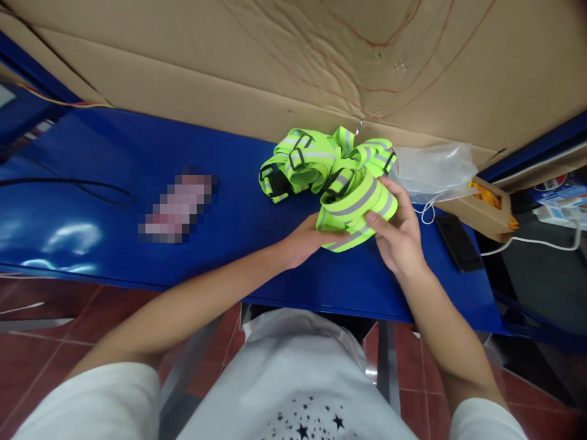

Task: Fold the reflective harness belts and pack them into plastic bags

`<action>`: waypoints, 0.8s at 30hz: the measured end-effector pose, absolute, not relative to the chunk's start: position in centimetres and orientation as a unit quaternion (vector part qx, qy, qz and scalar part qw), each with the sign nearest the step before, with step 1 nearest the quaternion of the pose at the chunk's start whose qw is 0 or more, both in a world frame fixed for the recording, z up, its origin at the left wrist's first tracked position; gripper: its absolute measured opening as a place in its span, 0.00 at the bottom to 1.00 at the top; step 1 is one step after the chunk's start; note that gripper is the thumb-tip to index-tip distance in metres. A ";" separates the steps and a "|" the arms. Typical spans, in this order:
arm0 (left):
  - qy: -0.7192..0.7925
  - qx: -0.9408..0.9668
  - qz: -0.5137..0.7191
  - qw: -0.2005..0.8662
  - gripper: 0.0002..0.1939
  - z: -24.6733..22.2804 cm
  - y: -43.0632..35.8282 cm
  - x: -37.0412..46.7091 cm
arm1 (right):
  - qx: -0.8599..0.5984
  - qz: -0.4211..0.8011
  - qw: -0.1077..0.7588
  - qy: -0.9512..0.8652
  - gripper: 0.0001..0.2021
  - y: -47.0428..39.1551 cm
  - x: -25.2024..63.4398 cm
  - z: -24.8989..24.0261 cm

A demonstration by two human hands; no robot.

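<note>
Between my hands is a rolled neon-yellow reflective strap point(362, 208) with grey stripes, held a little above the blue table. My left hand point(305, 241) grips its lower left edge, the fingers partly hidden beneath the roll. Around its right side my right hand point(400, 229) is closed, with the thumb pressed on the front of the band. Just behind lies a heap of similar neon straps point(312, 156) with black buckles, reaching up to the cardboard. Whether the held roll is joined to this heap I cannot tell.
A blue table point(238, 244) spans the view, backed by a cardboard panel point(183, 85). To the right are a clear plastic bag point(435, 171), a black phone point(459, 243), a brown box point(490, 211) and a white cable point(536, 238). A pixelated item point(178, 208) lies left, near a black cable point(64, 181).
</note>
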State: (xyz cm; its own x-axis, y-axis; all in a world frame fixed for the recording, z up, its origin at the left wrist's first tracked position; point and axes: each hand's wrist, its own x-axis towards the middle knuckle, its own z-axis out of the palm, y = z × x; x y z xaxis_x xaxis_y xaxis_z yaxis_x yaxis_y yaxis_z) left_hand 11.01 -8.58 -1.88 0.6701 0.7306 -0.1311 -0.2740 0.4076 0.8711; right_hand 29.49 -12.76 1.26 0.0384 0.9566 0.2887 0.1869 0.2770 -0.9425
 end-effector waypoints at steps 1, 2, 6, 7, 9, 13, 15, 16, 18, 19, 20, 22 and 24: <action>0.267 0.473 0.301 0.783 0.34 -1.8 -8.2 10.8 | -0.477 0.401 0.545 -0.561 0.30 -12.6 29.8 1.4; 0.270 0.511 0.292 0.762 0.37 -1.7 -7.8 10.6 | -0.473 0.432 0.560 -0.526 0.30 -12.5 30.0 1.5; 0.224 0.671 0.361 0.608 0.58 -0.5 -5.9 9.3 | -0.477 0.464 0.576 -0.476 0.29 -12.1 30.6 1.8; 0.211 0.692 0.380 0.576 0.60 -0.2 -5.5 8.9 | -0.480 0.463 0.570 -0.480 0.29 -12.1 30.6 1.8; 0.197 0.714 0.381 0.553 0.57 0.3 -5.1 8.4 | -0.482 0.465 0.550 -0.500 0.30 -12.2 30.5 1.8; 0.208 0.727 0.339 0.561 0.51 0.7 -5.5 8.1 | -0.477 0.464 0.524 -0.531 0.29 -12.6 30.0 1.9; 0.206 0.738 0.329 0.552 0.50 0.7 -5.6 8.2 | -0.474 0.477 0.530 -0.517 0.27 -12.7 29.9 1.9; 0.200 0.744 0.329 0.546 0.48 0.6 -5.6 8.2 | -0.471 0.486 0.534 -0.507 0.26 -12.6 29.9 1.9; 0.188 0.752 0.331 0.539 0.40 0.3 -5.4 8.4 | -0.468 0.493 0.539 -0.497 0.25 -12.5 29.9 1.7; 0.182 0.749 0.335 0.542 0.35 0.1 -5.4 8.5 | -0.471 0.487 0.538 -0.502 0.25 -12.5 29.9 1.5; 0.181 0.742 0.338 0.550 0.31 -0.2 -5.4 8.6 | -0.476 0.476 0.534 -0.512 0.25 -12.4 29.9 1.3; 0.191 0.716 0.333 0.582 0.25 -0.7 -5.7 8.8 | -0.485 0.452 0.520 -0.538 0.25 -12.4 29.8 0.9; 0.213 0.683 0.308 0.627 0.23 -1.1 -6.3 9.0 | -0.487 0.436 0.505 -0.564 0.25 -12.5 29.7 0.5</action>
State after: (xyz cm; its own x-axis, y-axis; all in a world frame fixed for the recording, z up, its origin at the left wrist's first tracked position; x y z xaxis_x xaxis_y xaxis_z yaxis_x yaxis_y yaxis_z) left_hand 9.00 -6.28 -1.06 0.7194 0.6772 0.1543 -0.0961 -0.1230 0.9877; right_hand 29.71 -12.47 0.52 -0.0154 0.9894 0.1441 0.1093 0.1449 -0.9834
